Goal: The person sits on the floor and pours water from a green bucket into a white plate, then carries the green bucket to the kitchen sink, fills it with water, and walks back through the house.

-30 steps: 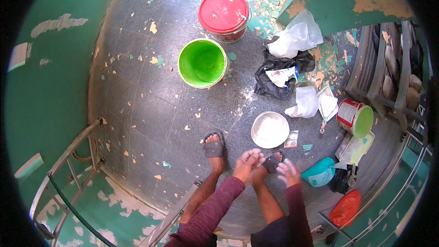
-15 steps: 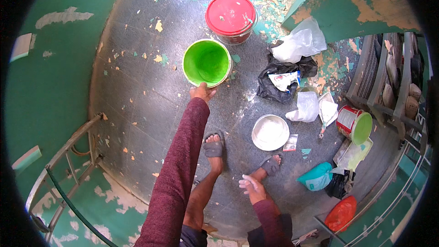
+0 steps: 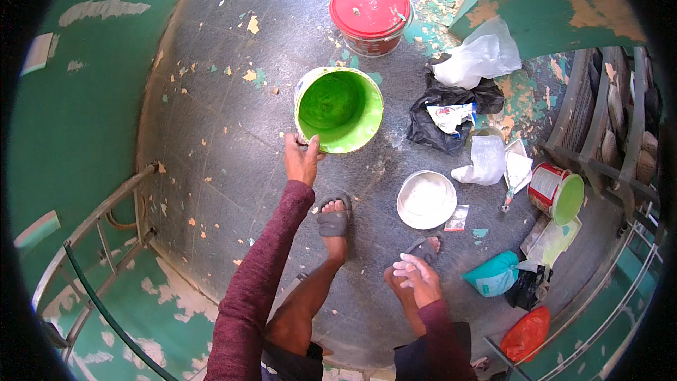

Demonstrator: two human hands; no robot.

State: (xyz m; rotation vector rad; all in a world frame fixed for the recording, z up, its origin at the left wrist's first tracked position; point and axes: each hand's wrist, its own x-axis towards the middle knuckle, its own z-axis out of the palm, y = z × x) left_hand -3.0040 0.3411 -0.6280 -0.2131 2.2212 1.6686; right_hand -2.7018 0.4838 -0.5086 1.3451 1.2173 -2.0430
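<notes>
My left hand (image 3: 303,159) grips the near rim of a bucket (image 3: 356,123) with a bright green inside and a pale outside. Its mouth is tipped toward me and I see nothing inside it. The thumb shows at the rim; part of the fingers is hidden. Over my knee, my right hand (image 3: 421,279) is held up with its fingers loosely apart and nothing visible in them. White residue marks those fingers. Beyond the green bucket stands a red-lidded bucket (image 3: 370,7). To the right, a round white basin (image 3: 427,200) sits on the floor, beside a small packet (image 3: 457,217).
Black (image 3: 430,127) and white plastic bags (image 3: 486,53) lie right of the buckets. Farther right are a white scoop-like tool (image 3: 517,169), a tilted red-and-green bucket (image 3: 560,190), a teal bag (image 3: 491,274) and a shoe rack (image 3: 589,113). Metal railing (image 3: 99,219) stands left. Paint flakes litter the floor.
My left hand has tipped the green bucket toward me, lifting it and moving it slightly right. My right hand has shifted right and a little up.
</notes>
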